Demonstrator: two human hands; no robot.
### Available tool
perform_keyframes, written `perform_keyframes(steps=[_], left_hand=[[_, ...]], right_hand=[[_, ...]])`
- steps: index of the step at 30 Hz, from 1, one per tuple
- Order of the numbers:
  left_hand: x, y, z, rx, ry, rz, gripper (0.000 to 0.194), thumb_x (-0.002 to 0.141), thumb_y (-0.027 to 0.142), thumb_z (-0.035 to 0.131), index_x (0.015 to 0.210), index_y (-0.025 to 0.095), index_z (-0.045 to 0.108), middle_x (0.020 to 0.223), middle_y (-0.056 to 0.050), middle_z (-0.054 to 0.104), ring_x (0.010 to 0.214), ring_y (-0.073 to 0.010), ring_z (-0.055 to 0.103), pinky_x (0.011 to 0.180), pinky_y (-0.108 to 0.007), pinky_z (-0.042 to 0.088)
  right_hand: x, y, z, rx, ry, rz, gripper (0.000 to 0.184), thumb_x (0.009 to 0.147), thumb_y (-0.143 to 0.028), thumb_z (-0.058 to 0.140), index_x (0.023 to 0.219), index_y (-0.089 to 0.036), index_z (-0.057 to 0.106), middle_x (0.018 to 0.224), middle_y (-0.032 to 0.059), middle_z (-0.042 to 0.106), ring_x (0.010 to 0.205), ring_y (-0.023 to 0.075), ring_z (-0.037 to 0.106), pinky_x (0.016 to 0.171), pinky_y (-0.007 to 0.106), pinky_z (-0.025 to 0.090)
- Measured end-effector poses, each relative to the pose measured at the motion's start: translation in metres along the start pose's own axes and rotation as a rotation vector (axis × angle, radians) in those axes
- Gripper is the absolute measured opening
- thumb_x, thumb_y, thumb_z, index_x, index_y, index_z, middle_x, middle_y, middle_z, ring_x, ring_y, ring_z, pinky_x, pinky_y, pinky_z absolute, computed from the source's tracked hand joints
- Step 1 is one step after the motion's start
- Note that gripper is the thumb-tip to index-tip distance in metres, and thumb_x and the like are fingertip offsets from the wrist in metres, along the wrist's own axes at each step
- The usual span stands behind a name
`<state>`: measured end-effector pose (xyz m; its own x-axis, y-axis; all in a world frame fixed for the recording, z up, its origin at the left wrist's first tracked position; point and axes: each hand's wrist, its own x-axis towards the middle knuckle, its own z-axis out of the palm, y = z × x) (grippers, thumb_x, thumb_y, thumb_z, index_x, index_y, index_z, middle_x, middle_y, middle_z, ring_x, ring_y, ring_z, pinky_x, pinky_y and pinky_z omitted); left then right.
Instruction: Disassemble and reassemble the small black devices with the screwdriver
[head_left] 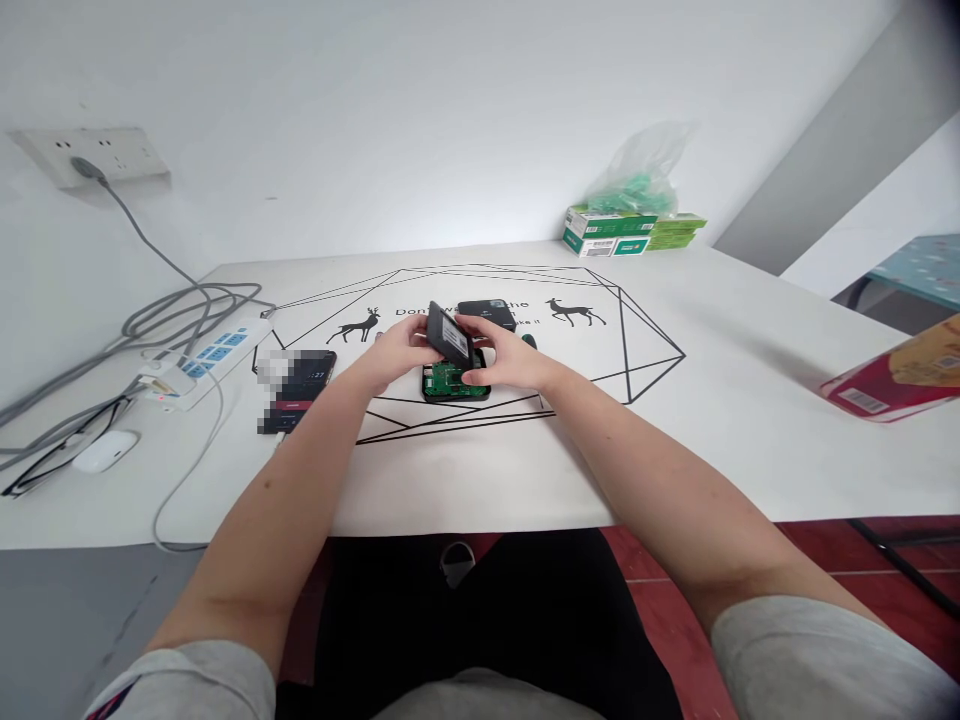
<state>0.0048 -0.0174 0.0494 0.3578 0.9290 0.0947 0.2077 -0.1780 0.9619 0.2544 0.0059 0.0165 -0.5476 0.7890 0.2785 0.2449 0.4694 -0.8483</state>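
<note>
Hovering over the green board [442, 383], your fingers [484, 328] clamp the black block [451, 338]. It's likely light, stiff; grip its edges.

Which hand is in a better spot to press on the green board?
Probably the right hand: its thumb reaches over the green board, though I can't tell if it touches. The left hand grips the tilted black cover, so it looks busier.

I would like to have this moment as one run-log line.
left hand: holds black labelled piece | right hand: at its edge, thumb over green circuit board | black labelled piece: tilted above board
</note>
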Motion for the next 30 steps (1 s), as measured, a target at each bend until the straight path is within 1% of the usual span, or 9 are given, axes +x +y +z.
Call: perform_keyframes(steps=[2, 4, 6, 8, 10, 12, 17, 22, 30], left_hand=[[-0.005, 0.005, -0.015, 0.192, -0.047, -0.137, 0.067, 0.070, 0.038, 0.090, 0.132, 0.024, 0.069, 0.140, -0.012, 0.074, 0.137, -0.0375, 0.067, 0.116, -0.051, 0.053], [-0.009, 0.009, -0.026, 0.379, 0.015, -0.200, 0.091, 0.066, 0.046, 0.094, 0.149, 0.026, 0.062, 0.162, -0.014, 0.061, 0.151, -0.0412, 0.055, 0.121, -0.053, 0.049], [-0.013, 0.011, -0.031, 0.509, -0.067, -0.196, 0.109, 0.066, 0.051, 0.093, 0.164, 0.029, 0.051, 0.176, -0.012, 0.047, 0.160, -0.0424, 0.045, 0.125, -0.052, 0.046], [-0.016, 0.012, -0.030, 0.608, -0.164, -0.199, 0.117, 0.068, 0.054, 0.091, 0.171, 0.031, 0.042, 0.181, -0.010, 0.039, 0.164, -0.0441, 0.039, 0.128, -0.052, 0.043], [-0.017, 0.013, -0.026, 0.684, -0.209, -0.215, 0.120, 0.070, 0.056, 0.089, 0.175, 0.032, 0.038, 0.183, -0.009, 0.035, 0.165, -0.0469, 0.037, 0.131, -0.054, 0.039], [-0.017, 0.013, -0.022, 0.728, -0.211, -0.215, 0.121, 0.071, 0.058, 0.087, 0.177, 0.031, 0.033, 0.184, -0.009, 0.032, 0.165, -0.0480, 0.036, 0.133, -0.056, 0.036], [-0.013, 0.005, -0.020, 0.770, -0.283, -0.159, 0.114, 0.074, 0.058, 0.083, 0.174, 0.029, 0.038, 0.183, -0.007, 0.037, 0.164, -0.0410, 0.040, 0.134, -0.048, 0.036], [-0.012, 0.006, -0.021, 0.800, -0.294, -0.179, 0.112, 0.074, 0.059, 0.084, 0.174, 0.031, 0.040, 0.182, -0.007, 0.038, 0.161, -0.0411, 0.045, 0.132, -0.047, 0.039], [-0.012, 0.007, -0.020, 0.833, -0.350, -0.179, 0.113, 0.076, 0.063, 0.079, 0.175, 0.027, 0.037, 0.182, -0.008, 0.038, 0.161, -0.0383, 0.045, 0.132, -0.045, 0.039]], right_hand=[[-0.001, -0.001, -0.004, -0.122, -0.009, 0.041, 0.108, 0.068, -0.035, 0.090, 0.166, -0.022, 0.049, 0.174, 0.0175, 0.050, 0.157, 0.0406, 0.052, 0.134, 0.064, 0.040], [-0.003, -0.002, -0.007, -0.236, -0.032, 0.076, 0.109, 0.067, -0.035, 0.090, 0.166, -0.018, 0.049, 0.171, 0.0198, 0.051, 0.157, 0.0431, 0.051, 0.133, 0.065, 0.040], [-0.003, -0.002, -0.009, -0.323, -0.067, 0.090, 0.109, 0.065, -0.036, 0.090, 0.165, -0.017, 0.050, 0.167, 0.0205, 0.054, 0.157, 0.0451, 0.050, 0.133, 0.067, 0.039], [-0.004, -0.002, -0.011, -0.378, -0.103, 0.087, 0.107, 0.065, -0.036, 0.091, 0.164, -0.018, 0.053, 0.163, 0.0194, 0.058, 0.156, 0.0455, 0.050, 0.133, 0.068, 0.039], [-0.003, -0.001, -0.011, -0.409, -0.135, 0.081, 0.104, 0.066, -0.037, 0.090, 0.162, -0.019, 0.055, 0.159, 0.0180, 0.060, 0.155, 0.0447, 0.051, 0.133, 0.068, 0.039], [-0.004, 0.000, -0.011, -0.422, -0.160, 0.080, 0.101, 0.068, -0.038, 0.090, 0.162, -0.021, 0.056, 0.159, 0.0171, 0.060, 0.154, 0.0435, 0.052, 0.133, 0.067, 0.039], [-0.004, 0.001, -0.012, -0.428, -0.215, 0.060, 0.100, 0.068, -0.039, 0.090, 0.162, -0.024, 0.058, 0.166, 0.0158, 0.056, 0.159, 0.0437, 0.046, 0.134, 0.066, 0.037], [-0.003, 0.001, -0.013, -0.417, -0.233, 0.105, 0.104, 0.067, -0.041, 0.091, 0.164, -0.024, 0.057, 0.170, 0.0158, 0.052, 0.163, 0.0442, 0.041, 0.136, 0.066, 0.034], [-0.003, 0.002, -0.015, -0.399, -0.255, 0.126, 0.103, 0.068, -0.044, 0.093, 0.163, -0.024, 0.058, 0.175, 0.0149, 0.047, 0.165, 0.0436, 0.039, 0.137, 0.065, 0.033]])
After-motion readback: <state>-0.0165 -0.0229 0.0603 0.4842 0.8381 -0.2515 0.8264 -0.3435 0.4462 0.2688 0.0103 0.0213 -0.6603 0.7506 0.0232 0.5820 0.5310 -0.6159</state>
